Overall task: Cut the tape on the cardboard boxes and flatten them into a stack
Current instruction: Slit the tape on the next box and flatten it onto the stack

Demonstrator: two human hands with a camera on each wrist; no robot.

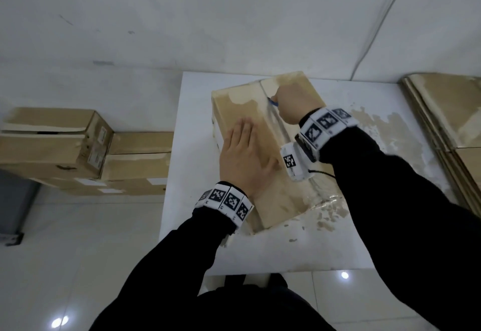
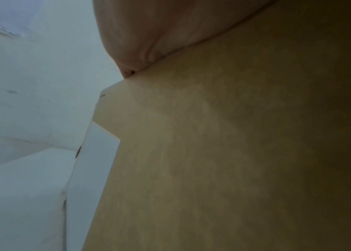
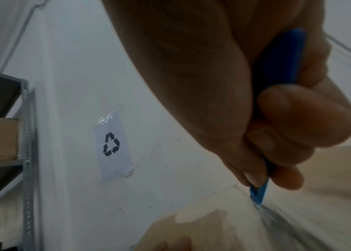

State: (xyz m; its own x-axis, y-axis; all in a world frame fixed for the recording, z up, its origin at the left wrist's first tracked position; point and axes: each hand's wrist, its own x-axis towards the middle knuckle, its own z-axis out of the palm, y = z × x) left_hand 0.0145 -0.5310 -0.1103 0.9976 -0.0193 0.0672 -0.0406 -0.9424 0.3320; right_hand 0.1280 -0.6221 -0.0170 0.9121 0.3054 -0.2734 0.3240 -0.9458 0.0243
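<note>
While motion blurs the seam, blade: hidden.
Box: on white table.
Left hand: flat, pressing box top.
Right hand: fingers curled round blue cutter, tip at taped seam.

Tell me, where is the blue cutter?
The right hand grips the cutter, its tip on the box top's taped middle seam, toward the far end.

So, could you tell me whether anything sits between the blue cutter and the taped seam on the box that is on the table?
Nothing visible does. The right hand grips the blue cutter, and its tip is already down at the taped seam on top of the box. The left hand presses flat on the box top, to one side of the seam.
</note>
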